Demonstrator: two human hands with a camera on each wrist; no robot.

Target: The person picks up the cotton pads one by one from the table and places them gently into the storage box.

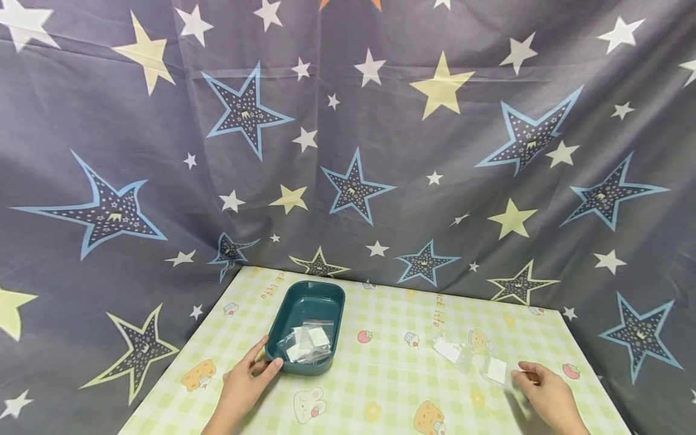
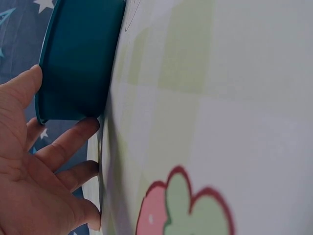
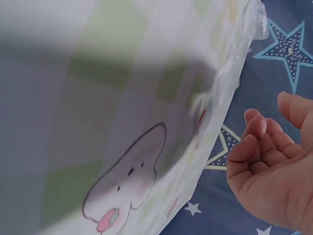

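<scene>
A teal rectangular container (image 1: 307, 368) stands at the left of the table, with several small clear plastic bags (image 1: 307, 344) holding white pieces heaped in its near end. My left hand (image 1: 247, 383) grips its near-left corner, thumb and fingers on either side of it; the left wrist view shows the thumb at the rim and a fingertip by the base. Two more clear bags with white pieces lie on the right, one bag (image 1: 448, 350) farther off and another bag (image 1: 496, 370) close to my right hand (image 1: 546, 393). That hand hovers beside it, fingers loosely bent, thumb apart, holding nothing.
A green-and-white checked tablecloth (image 1: 375, 374) with cartoon prints covers the table. Behind it and at both sides hangs a dark grey curtain (image 1: 380, 133) patterned with stars. The container's far end shows bare floor.
</scene>
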